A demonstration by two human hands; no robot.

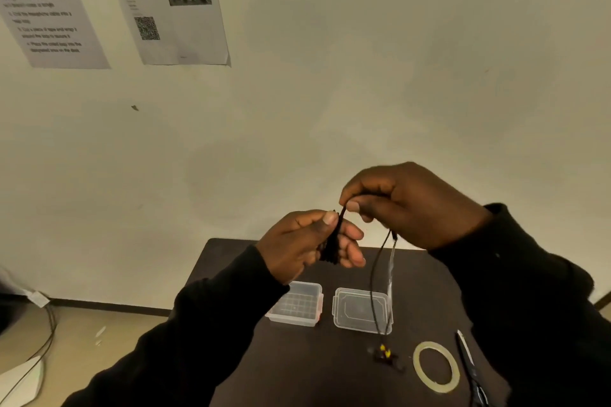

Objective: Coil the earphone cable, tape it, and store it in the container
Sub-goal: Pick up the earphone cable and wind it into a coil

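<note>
Both hands are raised above the dark table [330, 383]. My left hand [307, 244] pinches a bunch of coiled black earphone cable [331, 248] between thumb and fingers. My right hand [410, 205] grips the same cable just above the bunch. A loose length of cable [375, 287] hangs from my right hand down to the earbuds with yellow marks [385, 353], which rest on the table. A strip of clear tape [391, 271] dangles beside that length. The clear container [296, 306] stands open on the table, its lid [362, 311] lying to its right.
A roll of clear tape [435, 366] lies on the table at the front right, with scissors [471, 370] beside it. Printed instruction sheets [172, 3] hang on the wall behind. Cables [39, 350] run across the floor at the left.
</note>
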